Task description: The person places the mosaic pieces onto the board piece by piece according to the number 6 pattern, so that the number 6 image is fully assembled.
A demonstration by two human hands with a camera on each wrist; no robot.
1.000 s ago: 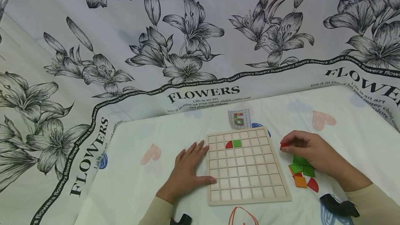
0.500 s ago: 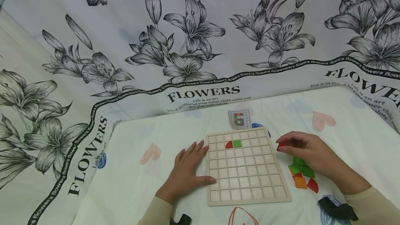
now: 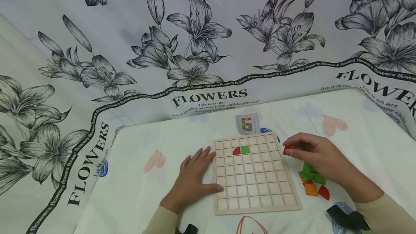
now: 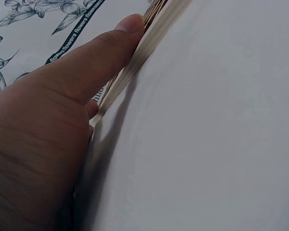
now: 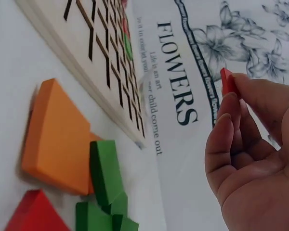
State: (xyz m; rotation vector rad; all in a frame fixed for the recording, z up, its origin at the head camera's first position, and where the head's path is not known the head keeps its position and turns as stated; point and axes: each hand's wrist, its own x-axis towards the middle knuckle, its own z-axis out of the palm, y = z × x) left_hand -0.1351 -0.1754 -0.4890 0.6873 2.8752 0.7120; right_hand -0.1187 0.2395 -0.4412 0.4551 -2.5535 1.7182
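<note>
A table under a pale cloth [image 3: 367,154] carried a wooden grid board [image 3: 256,180], lying flat. Just beyond the board's far edge was a small gridded sheet [image 3: 246,123]. To the board's right, apart from it, lay a heap with green pieces [image 3: 312,173] on top; closer to the board's near right corner were an orange square [image 3: 311,190] and a red quarter-round [image 3: 323,192]. A printed pink heart [image 3: 154,161] showed left of the board.

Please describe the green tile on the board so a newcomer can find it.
Find the pale wooden grid board. Near its far edge lies a red quarter-circle tile. Immediately right of it sits the green square tile, the board's only green piece.
</note>
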